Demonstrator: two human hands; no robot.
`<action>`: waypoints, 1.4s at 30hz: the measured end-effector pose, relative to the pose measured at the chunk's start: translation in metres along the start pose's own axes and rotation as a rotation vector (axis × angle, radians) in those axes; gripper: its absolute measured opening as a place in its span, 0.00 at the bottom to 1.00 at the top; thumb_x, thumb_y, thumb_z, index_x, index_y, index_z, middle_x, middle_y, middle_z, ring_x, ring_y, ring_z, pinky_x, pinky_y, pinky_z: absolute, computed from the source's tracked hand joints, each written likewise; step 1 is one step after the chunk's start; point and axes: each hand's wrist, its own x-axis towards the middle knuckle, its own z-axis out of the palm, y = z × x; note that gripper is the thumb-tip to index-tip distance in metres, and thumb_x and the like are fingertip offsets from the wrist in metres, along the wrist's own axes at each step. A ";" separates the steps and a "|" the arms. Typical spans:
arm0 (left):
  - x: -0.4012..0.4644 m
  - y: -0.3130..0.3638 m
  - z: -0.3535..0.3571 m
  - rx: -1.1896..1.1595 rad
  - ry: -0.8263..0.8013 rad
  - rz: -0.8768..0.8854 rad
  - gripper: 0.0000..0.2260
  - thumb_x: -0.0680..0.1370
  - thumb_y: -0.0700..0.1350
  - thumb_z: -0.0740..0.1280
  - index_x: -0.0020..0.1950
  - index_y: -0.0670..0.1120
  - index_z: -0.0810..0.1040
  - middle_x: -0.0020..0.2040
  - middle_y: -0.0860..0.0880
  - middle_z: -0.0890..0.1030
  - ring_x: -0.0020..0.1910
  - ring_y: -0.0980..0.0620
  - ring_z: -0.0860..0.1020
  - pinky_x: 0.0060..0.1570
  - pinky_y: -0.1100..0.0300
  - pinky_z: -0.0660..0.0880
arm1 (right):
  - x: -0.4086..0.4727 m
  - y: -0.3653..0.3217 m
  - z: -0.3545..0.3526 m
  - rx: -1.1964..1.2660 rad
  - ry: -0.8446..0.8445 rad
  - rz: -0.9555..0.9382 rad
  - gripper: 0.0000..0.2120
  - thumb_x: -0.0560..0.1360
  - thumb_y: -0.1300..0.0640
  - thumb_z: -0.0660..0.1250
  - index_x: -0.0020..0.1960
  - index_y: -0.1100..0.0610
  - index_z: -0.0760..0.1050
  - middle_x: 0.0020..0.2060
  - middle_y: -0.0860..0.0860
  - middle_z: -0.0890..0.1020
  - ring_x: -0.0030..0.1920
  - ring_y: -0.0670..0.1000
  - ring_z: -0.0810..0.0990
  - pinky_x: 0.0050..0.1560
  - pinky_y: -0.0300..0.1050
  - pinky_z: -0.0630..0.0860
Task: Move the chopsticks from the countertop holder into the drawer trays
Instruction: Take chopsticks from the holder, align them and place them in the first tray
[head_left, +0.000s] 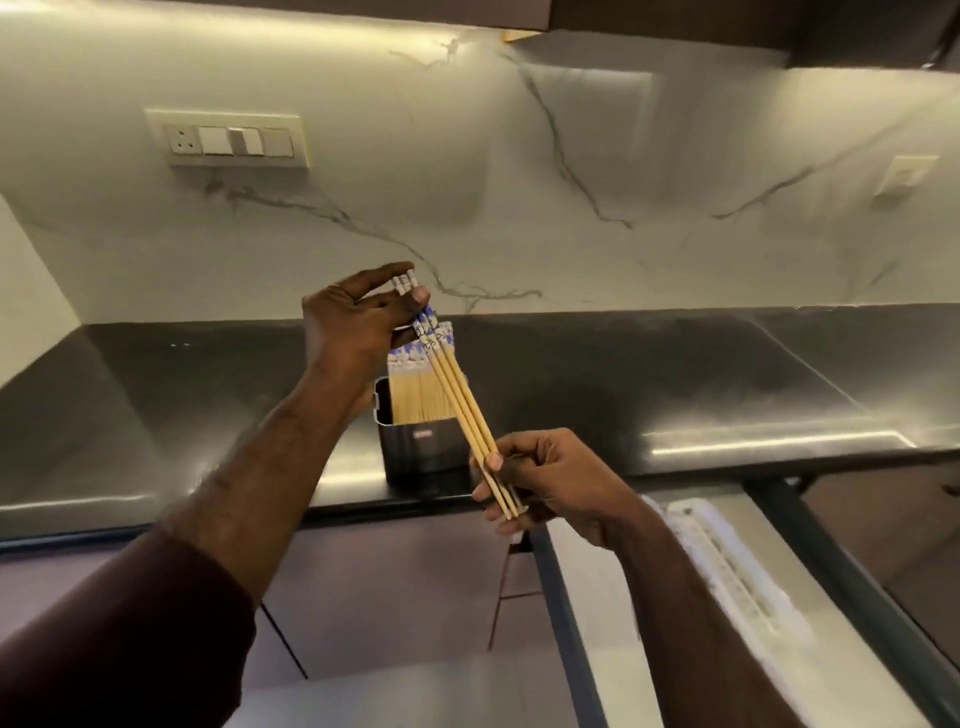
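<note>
A dark holder (422, 449) stands on the black countertop (675, 374), packed with several bamboo chopsticks (415, 397) with blue-and-white tops. My right hand (545, 480) pinches the thin ends of a few chopsticks (462, 405) that slant up to the left over the holder. My left hand (358, 325) is above the holder, fingers closed on the patterned tops of chopsticks (405, 282). An open drawer (587, 597) lies below right, with a pale tray (737, 577) inside.
A marble backsplash (519, 208) rises behind the counter, with a switch panel (228, 140) at left and a socket (906, 174) at right. Dark cabinet fronts (395, 597) sit under the counter edge. The drawer's dark frame (857, 597) sticks out at right.
</note>
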 end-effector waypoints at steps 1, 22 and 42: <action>-0.010 -0.005 0.011 -0.010 -0.012 -0.015 0.15 0.71 0.36 0.74 0.56 0.44 0.82 0.45 0.46 0.86 0.41 0.52 0.85 0.39 0.61 0.81 | -0.015 0.004 -0.007 -0.007 0.020 0.007 0.11 0.77 0.53 0.68 0.55 0.57 0.81 0.46 0.60 0.86 0.43 0.58 0.85 0.45 0.56 0.84; -0.141 -0.213 0.290 0.124 -0.073 -0.356 0.24 0.74 0.36 0.71 0.68 0.47 0.73 0.56 0.47 0.83 0.50 0.50 0.84 0.41 0.62 0.82 | -0.183 0.148 -0.244 -0.035 0.282 0.427 0.08 0.78 0.63 0.65 0.48 0.64 0.83 0.37 0.57 0.85 0.37 0.54 0.84 0.45 0.53 0.84; -0.160 -0.442 0.259 1.332 -0.728 -0.269 0.25 0.82 0.55 0.55 0.78 0.49 0.55 0.77 0.47 0.61 0.77 0.45 0.56 0.74 0.45 0.43 | -0.046 0.303 -0.258 -0.098 0.498 0.817 0.06 0.71 0.61 0.72 0.42 0.65 0.81 0.31 0.58 0.85 0.29 0.54 0.85 0.33 0.50 0.84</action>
